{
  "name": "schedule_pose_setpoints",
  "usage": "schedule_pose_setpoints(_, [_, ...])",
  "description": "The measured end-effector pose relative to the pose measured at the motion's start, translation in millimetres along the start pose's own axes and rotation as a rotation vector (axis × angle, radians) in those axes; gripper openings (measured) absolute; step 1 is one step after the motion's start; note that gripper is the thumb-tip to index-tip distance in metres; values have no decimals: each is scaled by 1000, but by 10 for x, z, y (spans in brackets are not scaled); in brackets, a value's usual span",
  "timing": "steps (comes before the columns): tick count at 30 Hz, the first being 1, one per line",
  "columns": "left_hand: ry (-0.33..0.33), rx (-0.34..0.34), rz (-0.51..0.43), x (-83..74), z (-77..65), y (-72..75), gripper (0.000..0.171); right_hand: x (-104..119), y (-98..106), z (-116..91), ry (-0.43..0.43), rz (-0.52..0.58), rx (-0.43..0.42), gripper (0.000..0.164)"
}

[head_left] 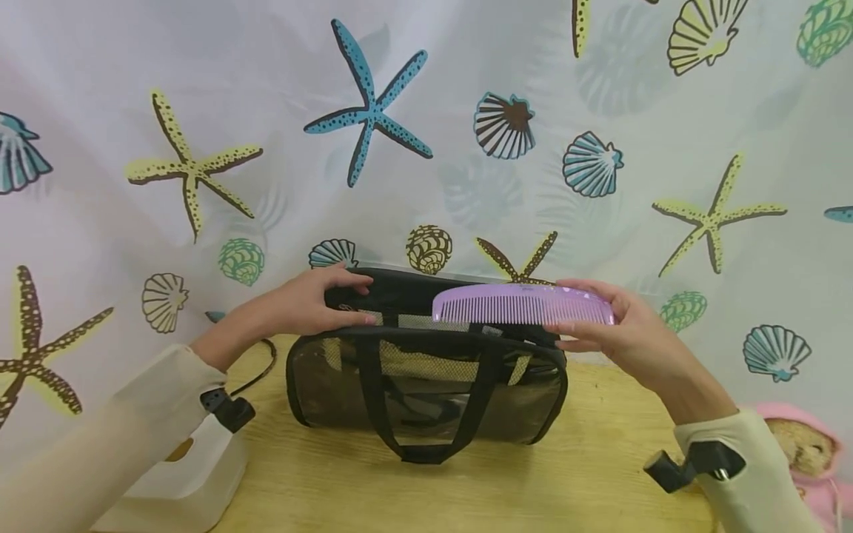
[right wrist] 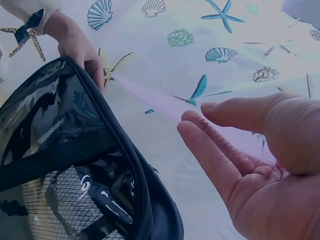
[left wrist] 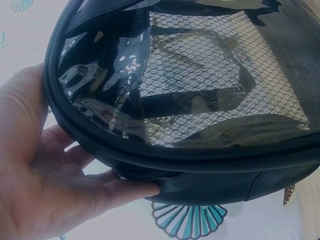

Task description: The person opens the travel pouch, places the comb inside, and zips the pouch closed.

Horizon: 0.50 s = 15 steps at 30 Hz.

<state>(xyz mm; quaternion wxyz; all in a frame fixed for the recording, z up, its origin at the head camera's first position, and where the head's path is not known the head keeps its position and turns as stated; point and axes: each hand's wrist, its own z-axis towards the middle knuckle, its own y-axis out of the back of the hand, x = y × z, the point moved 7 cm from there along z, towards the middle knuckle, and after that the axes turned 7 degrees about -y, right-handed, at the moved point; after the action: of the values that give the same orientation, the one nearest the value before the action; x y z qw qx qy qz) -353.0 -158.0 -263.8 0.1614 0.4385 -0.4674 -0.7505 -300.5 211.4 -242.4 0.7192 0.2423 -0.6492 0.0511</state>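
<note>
A black bag (head_left: 313, 385) with see-through panels, mesh inside and a hanging strap handle (head_left: 378, 392) stands on the yellow wooden table, its top unzipped. At the bag's left end my left hand (head_left: 313, 300) holds the rim of the opening; in the left wrist view its thumb (left wrist: 132, 192) lies along the zipper edge. My right hand (head_left: 623, 329) pinches a purple comb (head_left: 493, 300) by its right end. The comb is level over the opening, teeth down, and shows as a blurred pale strip in the right wrist view.
A white container (head_left: 206, 481) with an oval opening stands at the front left, and a dark cord (head_left: 263, 370) lies behind it. A teddy bear in a pink hood (head_left: 809, 444) is at the right edge. Behind the table hangs a curtain (head_left: 426, 200) printed with shells and starfish.
</note>
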Motion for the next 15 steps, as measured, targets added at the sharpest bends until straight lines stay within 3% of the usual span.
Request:
schedule_pose_setpoints(7, [13,-6,4,0,-2,-16,72,-16,-141,402,-20,87,72,66])
schedule_pose_setpoints(15, [-1,-10,13,8,-2,-16,73,-183,-348,751,-107,73,83,64])
